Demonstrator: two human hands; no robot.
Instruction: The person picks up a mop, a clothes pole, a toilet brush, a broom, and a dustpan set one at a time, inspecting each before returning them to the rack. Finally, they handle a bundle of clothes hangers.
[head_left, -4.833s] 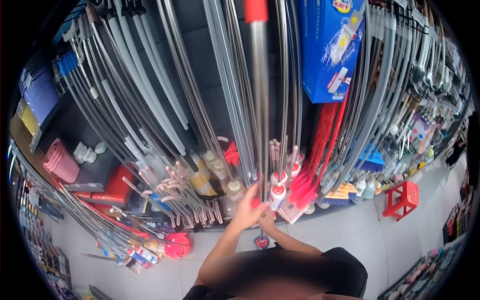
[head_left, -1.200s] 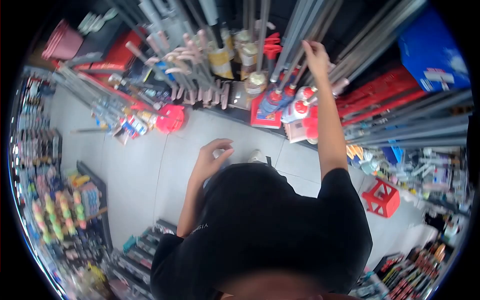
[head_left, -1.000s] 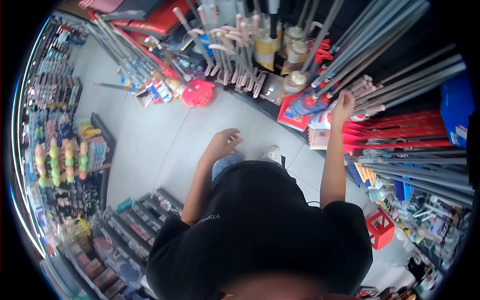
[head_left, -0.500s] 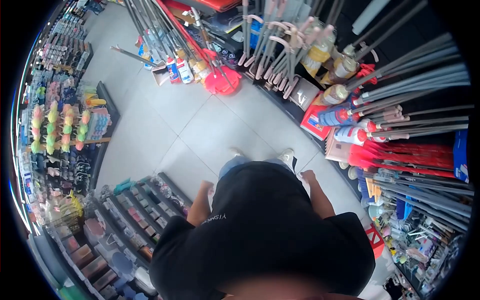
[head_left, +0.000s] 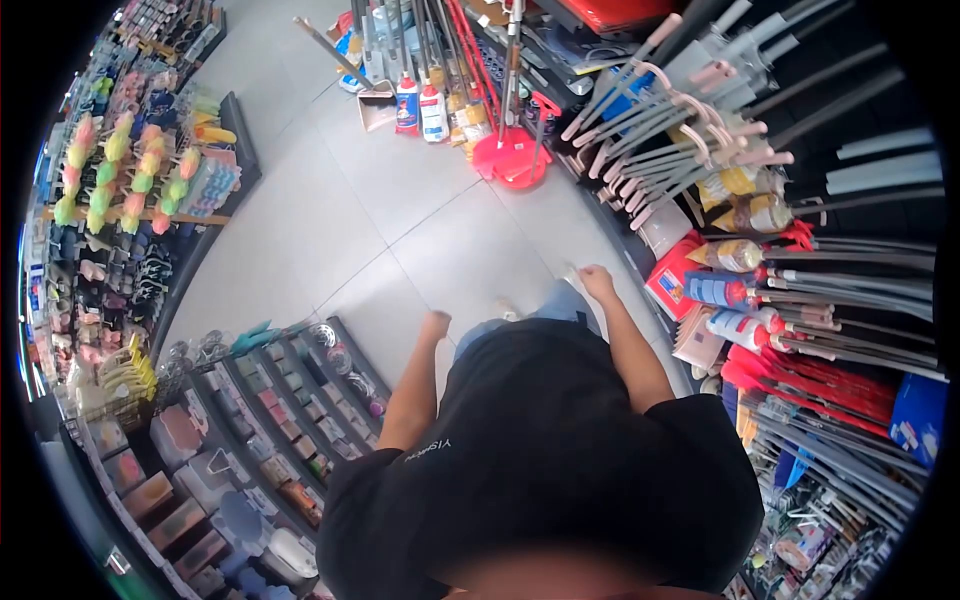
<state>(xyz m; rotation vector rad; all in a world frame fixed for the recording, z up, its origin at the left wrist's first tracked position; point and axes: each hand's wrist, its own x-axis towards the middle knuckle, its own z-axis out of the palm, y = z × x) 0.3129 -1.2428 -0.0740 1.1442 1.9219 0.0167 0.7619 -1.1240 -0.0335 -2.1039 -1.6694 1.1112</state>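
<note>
My left hand point(head_left: 435, 325) hangs beside my body over the tiled floor, its fingers curled, with nothing showing in it. It is nearest the low shelf unit point(head_left: 355, 355) of small boxed goods on the left. My right hand point(head_left: 597, 282) is raised a little further forward on the other side. Its fingers are curled into a loose fist, and no object shows in it. The closest goods to it are a red dustpan point(head_left: 668, 275) and a pale pink dustpan point(head_left: 697, 338) on the right-hand display; the hand touches neither.
Brooms and mops with grey handles point(head_left: 840, 300) line the right side. Ahead on the floor stand a red dustpan point(head_left: 512, 160), white bottles point(head_left: 432, 112) and a pale dustpan point(head_left: 377, 110). Colourful pompom strings point(head_left: 110, 170) hang at left. Grey floor tiles point(head_left: 400, 230) run between the shelves.
My view has shifted, with the floor goods ahead now further right. Both hands have swung forward and up from my sides. Nothing has been taken hold of.
</note>
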